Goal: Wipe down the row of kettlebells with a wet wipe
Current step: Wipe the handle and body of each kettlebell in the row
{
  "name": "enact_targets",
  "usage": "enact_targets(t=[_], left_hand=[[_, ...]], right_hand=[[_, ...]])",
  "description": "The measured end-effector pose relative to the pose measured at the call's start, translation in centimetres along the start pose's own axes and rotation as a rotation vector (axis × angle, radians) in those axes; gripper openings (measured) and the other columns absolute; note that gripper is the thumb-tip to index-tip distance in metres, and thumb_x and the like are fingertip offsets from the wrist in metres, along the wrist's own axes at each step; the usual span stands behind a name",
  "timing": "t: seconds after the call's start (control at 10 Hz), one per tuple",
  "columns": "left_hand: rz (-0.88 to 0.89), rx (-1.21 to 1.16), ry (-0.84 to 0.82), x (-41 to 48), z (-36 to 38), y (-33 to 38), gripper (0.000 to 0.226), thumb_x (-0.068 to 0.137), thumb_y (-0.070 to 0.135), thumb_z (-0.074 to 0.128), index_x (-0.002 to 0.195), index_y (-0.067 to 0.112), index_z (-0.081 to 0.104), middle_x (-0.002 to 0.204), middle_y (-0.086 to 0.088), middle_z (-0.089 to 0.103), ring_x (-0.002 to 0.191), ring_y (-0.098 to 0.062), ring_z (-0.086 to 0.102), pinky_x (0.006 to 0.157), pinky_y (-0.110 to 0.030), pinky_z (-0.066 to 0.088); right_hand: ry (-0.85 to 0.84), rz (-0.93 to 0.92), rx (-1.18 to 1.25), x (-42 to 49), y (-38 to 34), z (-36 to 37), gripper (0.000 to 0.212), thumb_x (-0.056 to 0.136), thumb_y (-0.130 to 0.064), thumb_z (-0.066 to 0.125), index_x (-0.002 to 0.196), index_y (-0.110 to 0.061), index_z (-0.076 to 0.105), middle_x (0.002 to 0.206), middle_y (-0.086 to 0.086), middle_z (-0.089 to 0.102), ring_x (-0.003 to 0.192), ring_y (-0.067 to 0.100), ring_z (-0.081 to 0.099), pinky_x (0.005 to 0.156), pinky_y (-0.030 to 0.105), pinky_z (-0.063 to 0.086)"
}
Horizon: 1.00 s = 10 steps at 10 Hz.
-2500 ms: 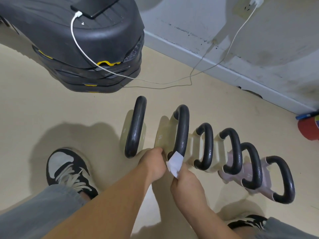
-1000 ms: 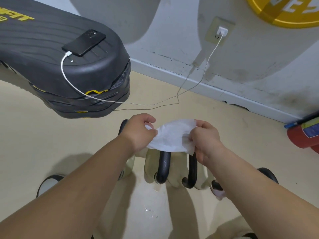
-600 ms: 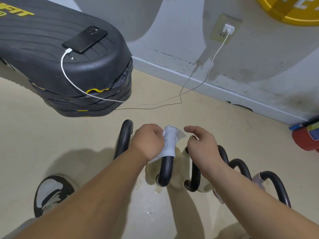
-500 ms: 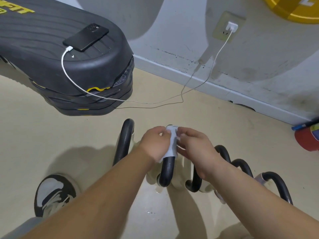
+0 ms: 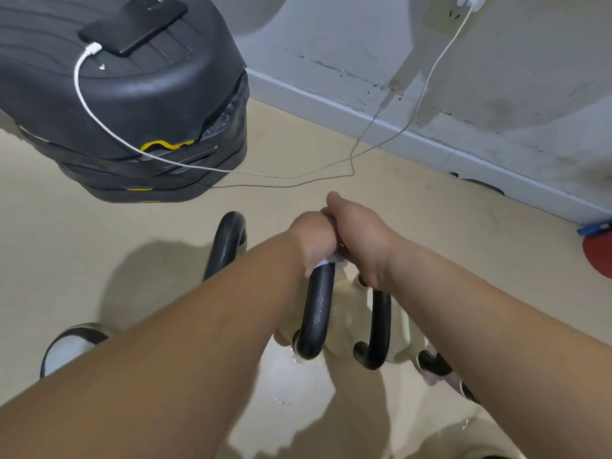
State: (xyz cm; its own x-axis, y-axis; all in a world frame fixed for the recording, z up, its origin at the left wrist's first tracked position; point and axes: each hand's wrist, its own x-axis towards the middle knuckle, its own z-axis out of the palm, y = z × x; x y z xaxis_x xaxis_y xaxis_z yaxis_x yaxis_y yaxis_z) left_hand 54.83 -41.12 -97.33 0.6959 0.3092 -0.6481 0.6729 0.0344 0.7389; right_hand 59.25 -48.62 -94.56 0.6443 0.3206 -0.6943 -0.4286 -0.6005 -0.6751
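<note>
A row of pale kettlebells with black handles stands on the beige floor. The first handle (image 5: 228,241) is free at the left. On top of the second kettlebell's handle (image 5: 317,313) my left hand (image 5: 313,241) grips the white wet wipe (image 5: 326,261), of which only a small edge shows under the palm. My right hand (image 5: 359,241) lies tight against the left one, curled over the same spot, its fingers hidden. The third handle (image 5: 379,326) shows below my right wrist. My right forearm covers the kettlebells further right.
A stack of black step platforms (image 5: 132,104) sits at the back left with a phone (image 5: 134,23) on it. Its white cable (image 5: 414,104) runs across the floor to a wall socket. A red object (image 5: 599,256) lies far right; my shoe (image 5: 71,347) is lower left.
The wipe was spread between both hands, then wrapped over the second handle by my left hand. My right hand has closed in against it. The view has dipped lower.
</note>
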Motion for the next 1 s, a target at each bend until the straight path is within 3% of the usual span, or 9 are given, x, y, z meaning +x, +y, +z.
enact_targets(t=[0.1, 0.2, 0.4, 0.5, 0.6, 0.7, 0.8, 0.9, 1.0], left_hand=[[-0.202, -0.068, -0.063, 1.2, -0.6, 0.8, 0.031, 0.101, 0.002, 0.043, 0.072, 0.011, 0.049, 0.087, -0.016, 0.064, 0.077, -0.028, 0.063, 0.07, -0.022, 0.05], [-0.291, -0.1, -0.131, 1.4, -0.9, 0.9, 0.025, 0.096, 0.006, 0.045, 0.076, 0.011, 0.059, 0.096, -0.017, 0.071, 0.093, -0.031, 0.068, 0.08, -0.031, 0.053], [-0.331, -0.004, -0.105, 1.7, -0.6, 1.7, 0.033, 0.098, 0.01, 0.04, 0.065, 0.013, 0.038, 0.051, -0.008, 0.043, 0.04, -0.023, 0.043, 0.039, -0.021, 0.034], [-0.221, -0.042, -0.014, 2.2, -0.2, 1.9, 0.039, 0.108, 0.026, 0.036, 0.072, 0.012, 0.038, 0.071, -0.011, 0.04, 0.056, -0.026, 0.04, 0.048, -0.029, 0.036], [-0.243, -0.118, -0.069, 2.0, 0.0, 1.1, 0.031, 0.101, 0.009, 0.042, 0.072, 0.008, 0.052, 0.087, -0.02, 0.06, 0.08, -0.036, 0.065, 0.083, -0.043, 0.06], [-0.235, -0.132, -0.073, 1.0, 0.1, 0.9, 0.03, 0.095, -0.001, 0.042, 0.069, 0.004, 0.055, 0.087, -0.022, 0.061, 0.079, -0.037, 0.064, 0.089, -0.051, 0.059], [-0.152, -0.166, -0.025, 0.3, 0.4, 0.9, 0.032, 0.098, -0.002, 0.039, 0.068, 0.006, 0.048, 0.065, -0.015, 0.054, 0.053, -0.024, 0.053, 0.049, -0.023, 0.051], [-0.087, -0.148, 0.021, -0.4, 0.7, 0.3, 0.03, 0.095, -0.006, 0.042, 0.07, 0.008, 0.048, 0.067, -0.015, 0.055, 0.057, -0.026, 0.055, 0.051, -0.022, 0.047], [0.025, -0.039, 0.071, -0.8, 1.3, -1.3, 0.021, 0.095, 0.005, 0.042, 0.081, 0.007, 0.057, 0.084, -0.012, 0.064, 0.078, -0.031, 0.063, 0.073, -0.034, 0.054]], right_hand=[[-0.04, 0.044, -0.032, 1.7, -1.0, -0.1, 0.074, 0.097, -0.054, 0.036, 0.136, 0.007, 0.053, 0.118, 0.025, 0.069, 0.089, 0.025, 0.055, 0.115, 0.051, 0.04], [-0.054, 0.099, -0.071, 3.6, -0.8, 0.0, 0.082, 0.087, -0.061, 0.036, 0.132, 0.004, 0.058, 0.118, 0.015, 0.074, 0.11, 0.034, 0.07, 0.114, 0.047, 0.042], [-0.084, 0.169, -0.007, 5.5, -0.1, -0.7, 0.088, 0.085, -0.069, 0.035, 0.136, -0.002, 0.06, 0.12, 0.018, 0.074, 0.115, 0.034, 0.07, 0.11, 0.044, 0.046], [-0.085, 0.168, 0.068, 5.2, 0.5, -1.2, 0.077, 0.095, -0.065, 0.031, 0.125, -0.003, 0.065, 0.118, 0.02, 0.074, 0.113, 0.035, 0.071, 0.108, 0.045, 0.048], [-0.06, 0.161, 0.086, 4.5, 0.9, -1.0, 0.074, 0.094, -0.063, 0.033, 0.123, -0.003, 0.067, 0.121, 0.021, 0.073, 0.112, 0.034, 0.071, 0.106, 0.043, 0.05], [-0.041, 0.174, 0.137, 3.1, 0.8, -0.7, 0.081, 0.085, -0.063, 0.04, 0.135, -0.002, 0.06, 0.135, 0.021, 0.064, 0.119, 0.036, 0.068, 0.107, 0.045, 0.049], [-0.022, 0.142, 0.195, 2.0, 1.1, -0.6, 0.071, 0.09, -0.06, 0.043, 0.122, -0.002, 0.067, 0.119, 0.016, 0.073, 0.107, 0.031, 0.072, 0.107, 0.044, 0.049], [0.003, 0.08, 0.275, 0.8, 1.9, -0.7, 0.057, 0.096, -0.055, 0.042, 0.11, -0.008, 0.07, 0.098, 0.007, 0.064, 0.095, 0.027, 0.062, 0.111, 0.041, 0.044], [-0.005, 0.038, 0.342, -1.2, 3.2, -0.5, 0.06, 0.101, -0.046, 0.042, 0.129, 0.003, 0.063, 0.101, 0.009, 0.071, 0.096, 0.022, 0.067, 0.107, 0.037, 0.046]])
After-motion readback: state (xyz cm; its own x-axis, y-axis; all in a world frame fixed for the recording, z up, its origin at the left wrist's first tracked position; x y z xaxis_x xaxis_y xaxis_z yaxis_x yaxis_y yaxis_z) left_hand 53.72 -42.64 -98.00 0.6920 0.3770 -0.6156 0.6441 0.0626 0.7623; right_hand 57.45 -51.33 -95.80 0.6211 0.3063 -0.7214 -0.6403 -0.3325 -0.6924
